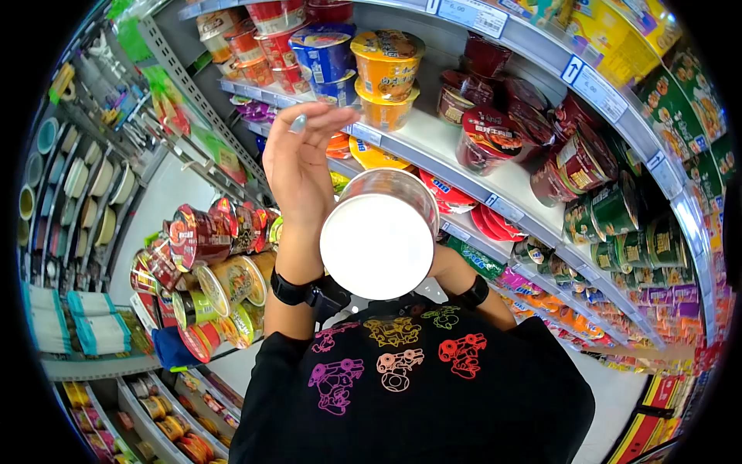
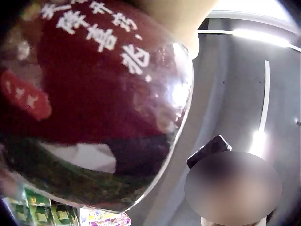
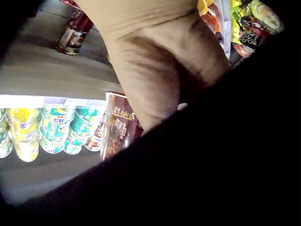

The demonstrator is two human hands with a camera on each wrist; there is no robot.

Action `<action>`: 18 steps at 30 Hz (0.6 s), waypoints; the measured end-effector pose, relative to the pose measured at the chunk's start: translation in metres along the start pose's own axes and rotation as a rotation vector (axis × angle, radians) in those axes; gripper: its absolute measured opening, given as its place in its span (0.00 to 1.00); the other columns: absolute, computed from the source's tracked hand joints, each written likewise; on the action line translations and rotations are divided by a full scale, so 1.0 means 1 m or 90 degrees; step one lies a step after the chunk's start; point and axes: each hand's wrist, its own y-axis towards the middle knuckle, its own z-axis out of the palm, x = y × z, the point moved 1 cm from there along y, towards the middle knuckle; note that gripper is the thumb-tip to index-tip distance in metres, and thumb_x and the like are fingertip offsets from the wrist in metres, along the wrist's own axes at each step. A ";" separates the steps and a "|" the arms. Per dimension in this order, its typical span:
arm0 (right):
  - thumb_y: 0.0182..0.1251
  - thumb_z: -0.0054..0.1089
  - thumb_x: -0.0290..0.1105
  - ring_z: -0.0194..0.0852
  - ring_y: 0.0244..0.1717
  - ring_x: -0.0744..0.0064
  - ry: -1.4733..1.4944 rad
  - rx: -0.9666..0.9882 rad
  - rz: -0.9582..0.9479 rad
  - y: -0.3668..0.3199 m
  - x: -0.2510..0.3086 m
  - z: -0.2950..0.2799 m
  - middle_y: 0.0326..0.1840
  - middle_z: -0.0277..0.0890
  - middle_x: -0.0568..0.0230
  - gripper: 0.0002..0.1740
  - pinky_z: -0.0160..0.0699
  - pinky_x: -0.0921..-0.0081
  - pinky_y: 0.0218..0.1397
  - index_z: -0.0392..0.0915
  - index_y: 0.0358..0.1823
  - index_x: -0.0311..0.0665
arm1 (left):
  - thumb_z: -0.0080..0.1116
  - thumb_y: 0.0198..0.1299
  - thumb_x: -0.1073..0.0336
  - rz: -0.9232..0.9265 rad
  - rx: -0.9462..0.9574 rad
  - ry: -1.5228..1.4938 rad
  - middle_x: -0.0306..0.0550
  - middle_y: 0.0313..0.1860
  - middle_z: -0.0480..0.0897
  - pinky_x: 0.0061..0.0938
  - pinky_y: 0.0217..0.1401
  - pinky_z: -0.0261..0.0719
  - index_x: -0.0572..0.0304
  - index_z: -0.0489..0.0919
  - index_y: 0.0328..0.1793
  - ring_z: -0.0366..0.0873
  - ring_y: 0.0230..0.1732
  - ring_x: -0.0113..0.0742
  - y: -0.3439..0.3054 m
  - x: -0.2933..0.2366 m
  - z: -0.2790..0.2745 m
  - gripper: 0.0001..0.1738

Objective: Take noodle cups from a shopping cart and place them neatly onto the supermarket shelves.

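Observation:
A dark red instant noodle cup [image 2: 94, 94] with white writing is close up in the left wrist view. In the head view the noodle cup [image 1: 377, 246] turns its plain white round end up to the camera. My right hand [image 3: 150, 70] holds it from the far side; in the head view the cup hides those fingers, and only the wrist shows. The cup's printed side [image 3: 120, 125] shows past the thumb in the right wrist view. My left hand [image 1: 300, 166] is raised just left of the cup, fingers loosely extended and bent over toward the shelf, gripping nothing.
Shelves ahead carry yellow noodle cups [image 1: 386, 66], blue ones [image 1: 323, 58] and dark red ones [image 1: 491, 139]. A pile of noodle cups and bowls [image 1: 224, 282] is at my left. Bowls on racks [image 1: 77, 182] line the far left.

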 end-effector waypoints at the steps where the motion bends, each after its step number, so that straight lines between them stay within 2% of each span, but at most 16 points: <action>1: 0.68 0.45 0.52 0.78 0.51 0.44 -0.009 -0.004 -0.004 0.002 0.000 0.002 0.57 0.73 0.43 0.36 0.84 0.59 0.42 0.60 0.65 0.29 | 0.39 0.65 0.61 -0.012 0.030 0.012 0.64 0.41 0.82 0.38 0.58 0.75 0.73 0.73 0.49 0.82 0.46 0.50 0.001 0.000 -0.003 0.20; 3: 0.67 0.46 0.51 0.77 0.51 0.45 -0.022 -0.005 -0.011 0.005 -0.001 0.002 0.57 0.72 0.43 0.35 0.83 0.59 0.43 0.60 0.66 0.29 | 0.38 0.66 0.59 -0.037 0.089 0.036 0.63 0.38 0.83 0.39 0.55 0.78 0.71 0.73 0.50 0.83 0.42 0.48 0.000 0.000 -0.009 0.21; 4: 0.67 0.47 0.50 0.77 0.51 0.46 -0.026 -0.005 -0.012 0.006 -0.001 0.002 0.58 0.72 0.44 0.35 0.83 0.59 0.43 0.60 0.66 0.29 | 0.37 0.66 0.58 -0.048 0.066 0.039 0.62 0.34 0.83 0.39 0.50 0.80 0.72 0.73 0.49 0.83 0.37 0.47 -0.001 0.000 -0.006 0.22; 7: 0.66 0.48 0.49 0.77 0.52 0.47 -0.038 -0.006 -0.015 0.007 -0.002 0.001 0.58 0.72 0.45 0.35 0.82 0.60 0.44 0.60 0.66 0.30 | 0.37 0.67 0.58 -0.054 0.056 0.022 0.61 0.33 0.83 0.39 0.48 0.80 0.72 0.73 0.49 0.82 0.37 0.47 -0.002 0.005 -0.005 0.22; 11: 0.65 0.50 0.47 0.76 0.53 0.49 -0.044 -0.005 -0.010 0.005 -0.007 -0.001 0.59 0.72 0.46 0.34 0.81 0.60 0.46 0.60 0.66 0.30 | 0.36 0.68 0.56 -0.044 -0.007 0.065 0.58 0.29 0.83 0.34 0.42 0.81 0.72 0.74 0.48 0.82 0.31 0.44 -0.002 0.012 -0.006 0.23; 12: 0.65 0.51 0.46 0.76 0.53 0.49 -0.042 -0.007 -0.011 0.005 -0.008 -0.001 0.59 0.72 0.46 0.34 0.81 0.60 0.46 0.60 0.66 0.30 | 0.35 0.69 0.54 -0.053 -0.007 0.076 0.57 0.26 0.82 0.31 0.36 0.81 0.71 0.76 0.47 0.81 0.26 0.42 -0.002 0.014 -0.008 0.25; 16: 0.64 0.52 0.44 0.75 0.54 0.51 -0.055 -0.013 -0.011 0.004 -0.010 -0.005 0.59 0.71 0.47 0.34 0.80 0.61 0.48 0.60 0.66 0.31 | 0.31 0.70 0.53 -0.091 0.013 0.156 0.55 0.22 0.81 0.28 0.27 0.78 0.71 0.77 0.46 0.78 0.21 0.40 -0.002 0.018 -0.007 0.28; 18: 0.63 0.53 0.43 0.75 0.55 0.51 -0.059 -0.018 -0.014 0.004 -0.010 -0.006 0.60 0.71 0.48 0.34 0.79 0.61 0.49 0.60 0.66 0.31 | 0.34 0.69 0.55 -0.115 0.004 0.128 0.56 0.22 0.81 0.27 0.28 0.79 0.75 0.78 0.44 0.79 0.20 0.39 -0.002 0.020 -0.005 0.27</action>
